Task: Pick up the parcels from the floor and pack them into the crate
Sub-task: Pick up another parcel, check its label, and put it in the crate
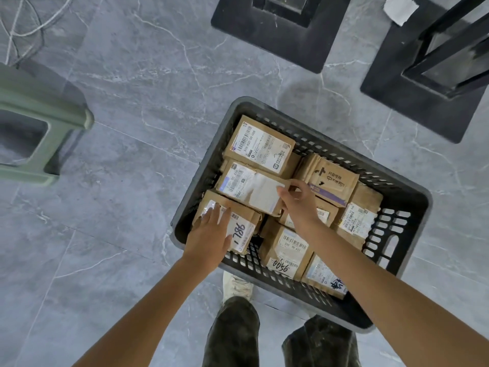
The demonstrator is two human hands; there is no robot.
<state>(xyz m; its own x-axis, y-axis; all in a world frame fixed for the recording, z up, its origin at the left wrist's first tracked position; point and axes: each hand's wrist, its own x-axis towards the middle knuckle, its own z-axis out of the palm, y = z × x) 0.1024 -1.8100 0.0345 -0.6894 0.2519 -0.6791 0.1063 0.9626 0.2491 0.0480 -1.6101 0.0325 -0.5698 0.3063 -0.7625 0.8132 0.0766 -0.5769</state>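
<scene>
A dark grey slotted crate [397, 223] stands on the floor, filled with several brown cardboard parcels bearing white labels. My left hand [210, 235] lies flat, fingers straight, on the parcel marked 786 [242, 229] at the crate's left side. My right hand [297, 205] holds the right end of a long parcel with a white label [251, 190], fingers curled over its edge. That parcel lies across the middle left, between the 786 parcel and a labelled parcel [260, 145] at the far corner.
A green plastic stool [39, 123] stands at the left. Two black square stand bases [277, 35] [428, 83] sit beyond the crate. Cables [23, 25] lie at the top left. My legs and a white shoe [236, 286] are just in front of the crate on the grey marble floor.
</scene>
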